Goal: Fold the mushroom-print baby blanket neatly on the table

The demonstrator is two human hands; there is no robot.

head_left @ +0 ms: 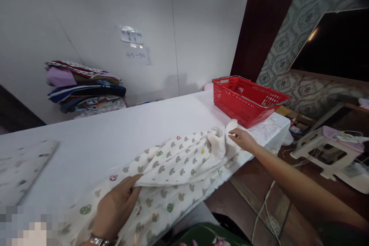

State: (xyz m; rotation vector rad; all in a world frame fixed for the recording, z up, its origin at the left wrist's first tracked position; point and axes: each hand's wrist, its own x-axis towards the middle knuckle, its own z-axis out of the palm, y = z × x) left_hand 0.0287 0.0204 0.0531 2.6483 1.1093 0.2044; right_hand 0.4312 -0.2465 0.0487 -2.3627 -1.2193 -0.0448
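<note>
A white cloth printed with grey, green, red and yellow mushrooms (175, 161) lies along the front edge of the white-covered table (173, 115). Its upper layer is partly lifted and bunched at the right. My left hand (117, 203) pinches the edge of that layer near the cloth's middle. At the far right end, my right hand (240, 138) holds the bunched, plain white edge between thumb and fingers. The cloth's near left part runs under my left forearm and out of sight.
Beyond my right hand stands a red plastic basket (245, 102). Folded fabrics (86, 88) are stacked by the wall at the back left. Another printed cloth (25, 169) lies flat at the left. A white stool (331, 153) and cables are on the floor at right.
</note>
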